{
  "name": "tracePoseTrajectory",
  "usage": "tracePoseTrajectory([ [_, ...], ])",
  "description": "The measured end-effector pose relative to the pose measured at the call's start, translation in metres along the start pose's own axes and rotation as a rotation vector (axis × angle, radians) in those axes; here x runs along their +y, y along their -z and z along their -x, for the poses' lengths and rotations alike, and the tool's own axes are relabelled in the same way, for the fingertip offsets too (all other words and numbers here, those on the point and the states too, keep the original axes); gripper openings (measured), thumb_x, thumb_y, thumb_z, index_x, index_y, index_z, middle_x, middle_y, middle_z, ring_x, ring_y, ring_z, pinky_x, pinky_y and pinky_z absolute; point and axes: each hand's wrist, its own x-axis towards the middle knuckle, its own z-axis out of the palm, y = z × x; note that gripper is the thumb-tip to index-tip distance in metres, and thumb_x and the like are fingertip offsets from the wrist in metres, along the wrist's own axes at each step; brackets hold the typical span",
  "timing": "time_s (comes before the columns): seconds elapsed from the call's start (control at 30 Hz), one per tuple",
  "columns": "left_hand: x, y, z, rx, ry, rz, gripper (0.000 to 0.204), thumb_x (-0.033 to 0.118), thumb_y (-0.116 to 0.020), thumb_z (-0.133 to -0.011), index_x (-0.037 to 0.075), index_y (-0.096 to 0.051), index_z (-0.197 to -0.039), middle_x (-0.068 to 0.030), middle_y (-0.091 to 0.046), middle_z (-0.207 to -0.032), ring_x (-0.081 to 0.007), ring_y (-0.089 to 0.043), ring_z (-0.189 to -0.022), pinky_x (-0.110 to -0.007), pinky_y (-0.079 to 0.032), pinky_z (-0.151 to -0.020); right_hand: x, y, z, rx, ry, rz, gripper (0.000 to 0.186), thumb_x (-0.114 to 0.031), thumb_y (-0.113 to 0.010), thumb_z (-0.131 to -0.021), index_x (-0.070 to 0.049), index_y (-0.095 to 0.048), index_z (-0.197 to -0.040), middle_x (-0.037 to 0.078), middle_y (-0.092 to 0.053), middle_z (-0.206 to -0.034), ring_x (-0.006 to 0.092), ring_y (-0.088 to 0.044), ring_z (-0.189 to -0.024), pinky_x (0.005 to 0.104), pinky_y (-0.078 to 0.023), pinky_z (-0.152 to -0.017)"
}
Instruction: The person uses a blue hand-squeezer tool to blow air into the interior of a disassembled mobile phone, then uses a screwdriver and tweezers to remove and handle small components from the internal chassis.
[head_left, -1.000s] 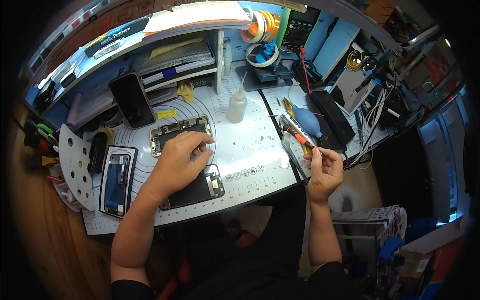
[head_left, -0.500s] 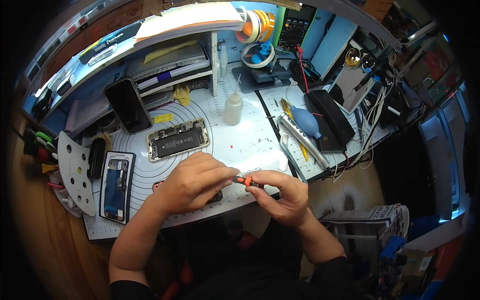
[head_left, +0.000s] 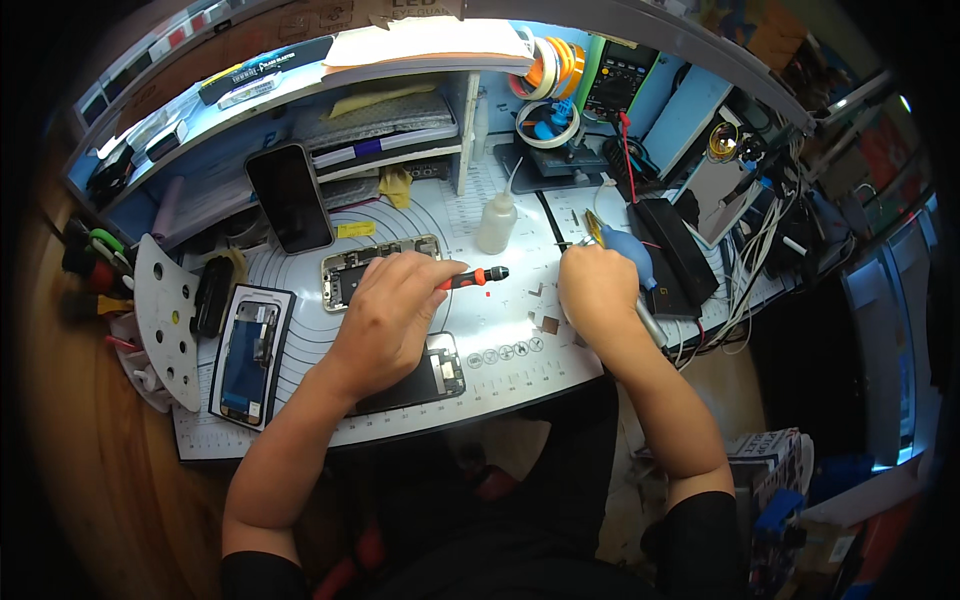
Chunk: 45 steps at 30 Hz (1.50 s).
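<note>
My left hand (head_left: 385,320) grips a red-and-black screwdriver (head_left: 475,279) between thumb and fingers, its collar end pointing right. Behind that hand lies an opened phone (head_left: 425,250), partly covered. Below the hand, a dark phone screen part (head_left: 430,378) rests on the white mat (head_left: 520,375). My right hand (head_left: 602,290) is closed at the right of the mat, over the silver pen-shaped tool (head_left: 652,328) and beside a blue rubber air blower (head_left: 630,255). A short dark tip shows past its fingers; what they hold is hidden.
A translucent squeeze bottle (head_left: 497,225) with a thin spout stands mid-mat. A dark phone (head_left: 288,198) leans at the back left; a framed phone part (head_left: 247,355) lies at the left. Rightward are a black box (head_left: 672,255) and tangled cables (head_left: 745,270). Small pieces (head_left: 550,325) lie near my right hand.
My hands have parted from the screwdriver they shared. The left hand keeps it and has moved up; the right has moved right and up to the tools. The view has shifted slightly.
</note>
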Motion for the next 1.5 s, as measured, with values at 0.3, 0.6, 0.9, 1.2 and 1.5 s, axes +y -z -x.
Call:
tracePoseTrajectory([
  [0.3, -0.006, 0.001, 0.003, -0.071, 0.077, 0.113, 0.022, 0.0, -0.061, -0.099, 0.001, -0.067, -0.12, -0.013, -0.065, -0.105, -0.0297, -0.061, -0.098, -0.038, -0.048, -0.089, 0.001, 0.015, 0.005, 0.29, 0.039, -0.706, 0.004, -0.002, -0.073, -0.085, 0.001, -0.071, -0.083, 0.009, -0.075, -0.075, 0.0209, -0.073, -0.068, 0.0325, -0.056, -0.063],
  [0.6, -0.002, 0.004, 0.002, -0.143, 0.13, 0.267, 0.022, -0.001, -0.061, -0.099, 0.001, -0.068, -0.119, -0.0121, -0.066, -0.106, -0.0252, -0.064, -0.095, -0.034, -0.051, -0.085, -0.049, 0.015, 0.049, 0.425, 0.137, -2.133, 0.017, 0.006, -0.066, -0.099, 0.005, -0.069, -0.116, 0.015, -0.074, -0.1, 0.0181, -0.071, -0.095, 0.0308, -0.057, -0.087],
  [0.9, 0.0, -0.001, 0.001, -0.09, 0.114, 0.313, 0.018, 0.002, -0.061, -0.098, 0.001, -0.069, -0.115, -0.0141, -0.062, -0.095, -0.0314, -0.062, -0.088, -0.041, -0.05, -0.081, -0.063, 0.007, 0.054, 0.496, 0.092, -2.095, 0.015, 0.009, -0.067, -0.098, 0.006, -0.071, -0.112, 0.018, -0.077, -0.107, 0.0205, -0.074, -0.103, 0.0315, -0.058, -0.097],
  [1.2, -0.002, 0.004, 0.001, -0.112, 0.1, 0.215, 0.022, -0.002, -0.063, -0.098, 0.002, -0.071, -0.117, -0.0124, -0.067, -0.103, -0.0252, -0.066, -0.093, -0.034, -0.052, -0.083, -0.057, 0.008, 0.055, 0.587, 0.185, -1.67, 0.014, 0.01, -0.068, -0.096, 0.006, -0.073, -0.108, 0.017, -0.076, -0.106, 0.0207, -0.073, -0.1, 0.0313, -0.058, -0.093],
  [1.5, 0.002, 0.008, -0.001, -0.112, 0.122, 0.266, 0.025, -0.004, -0.067, -0.094, 0.003, -0.076, -0.116, -0.0101, -0.068, -0.101, -0.0249, -0.065, -0.091, -0.034, -0.052, -0.082, -0.054, -0.002, 0.063, 0.539, 0.158, -1.767, 0.016, 0.01, -0.07, -0.093, 0.005, -0.075, -0.108, 0.018, -0.076, -0.111, 0.0239, -0.072, -0.108, 0.0339, -0.056, -0.097],
])
